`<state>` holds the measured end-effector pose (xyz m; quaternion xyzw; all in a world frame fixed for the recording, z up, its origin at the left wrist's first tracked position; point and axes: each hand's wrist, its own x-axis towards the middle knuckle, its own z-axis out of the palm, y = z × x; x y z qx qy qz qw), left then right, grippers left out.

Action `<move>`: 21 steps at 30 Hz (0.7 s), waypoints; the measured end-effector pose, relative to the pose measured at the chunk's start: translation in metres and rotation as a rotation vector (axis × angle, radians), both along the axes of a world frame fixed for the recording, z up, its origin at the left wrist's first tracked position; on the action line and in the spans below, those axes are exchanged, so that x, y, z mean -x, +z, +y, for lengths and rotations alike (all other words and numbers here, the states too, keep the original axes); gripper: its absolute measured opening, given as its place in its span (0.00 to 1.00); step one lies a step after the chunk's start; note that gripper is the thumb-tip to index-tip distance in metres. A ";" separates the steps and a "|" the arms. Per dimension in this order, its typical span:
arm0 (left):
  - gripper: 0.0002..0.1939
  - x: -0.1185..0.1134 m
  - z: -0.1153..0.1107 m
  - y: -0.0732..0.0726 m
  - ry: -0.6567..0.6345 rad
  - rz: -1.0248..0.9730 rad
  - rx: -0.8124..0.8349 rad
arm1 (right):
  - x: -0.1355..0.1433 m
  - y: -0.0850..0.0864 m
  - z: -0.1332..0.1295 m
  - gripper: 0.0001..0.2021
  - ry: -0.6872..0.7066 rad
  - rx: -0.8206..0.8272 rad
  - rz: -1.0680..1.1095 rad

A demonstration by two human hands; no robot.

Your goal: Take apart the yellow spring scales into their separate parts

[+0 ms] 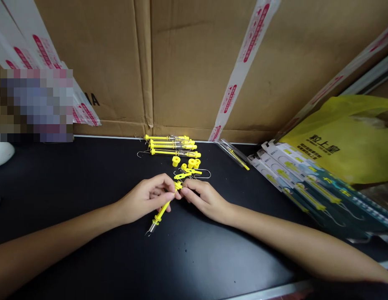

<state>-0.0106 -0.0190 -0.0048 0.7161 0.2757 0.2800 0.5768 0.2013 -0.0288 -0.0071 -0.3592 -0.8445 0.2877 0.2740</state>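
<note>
Yellow rod [163, 211] slants above the tabletop [87, 179] between both hands, its metal-tipped end toward seven o'clock and its other end toward one. The left hand [156, 196] is clamped on the shaft by thumb and fingers, probably to steady it, while the right hand [200, 198] pinches its upper end, likely for finer handling; the exact grip there is partly hidden. Just off at twelve o'clock lie loose yellow rings [176, 161] and yellow strips [183, 176], seemingly kept within easy reach. Beyond them, similar rods [173, 153] rest side by side, perhaps for tidiness. Printed boxes [309, 187] lean together at three o'clock, well apart, which leaves the hands room.
</note>
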 end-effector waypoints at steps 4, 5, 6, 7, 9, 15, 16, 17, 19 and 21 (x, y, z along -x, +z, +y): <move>0.15 -0.006 0.000 -0.004 0.118 -0.028 0.047 | -0.001 0.001 0.000 0.13 0.006 -0.016 -0.008; 0.17 -0.006 0.001 -0.005 0.125 -0.026 0.044 | -0.001 0.001 -0.001 0.13 -0.003 -0.015 -0.012; 0.19 -0.006 0.002 -0.005 0.124 -0.016 0.036 | -0.001 0.002 -0.001 0.12 -0.010 -0.011 -0.012; 0.20 -0.006 0.002 -0.005 0.121 0.000 0.027 | -0.001 0.002 -0.001 0.12 -0.015 -0.004 -0.011; 0.19 -0.004 0.004 -0.004 0.120 0.037 0.012 | -0.001 0.003 -0.002 0.12 -0.026 0.010 0.001; 0.17 -0.004 0.004 -0.002 0.201 0.083 -0.006 | -0.001 0.002 -0.001 0.13 -0.093 0.038 0.082; 0.16 -0.004 0.003 -0.002 0.237 0.091 -0.016 | -0.001 0.001 -0.001 0.14 -0.100 0.041 0.094; 0.15 -0.004 0.003 -0.002 0.279 0.099 -0.028 | -0.001 0.001 -0.001 0.15 -0.105 0.043 0.105; 0.12 -0.003 0.003 -0.002 0.357 0.109 -0.057 | -0.002 0.000 0.000 0.15 -0.109 0.047 0.120; 0.12 -0.002 0.002 -0.003 0.381 0.118 -0.087 | -0.002 -0.001 -0.001 0.15 -0.121 0.048 0.135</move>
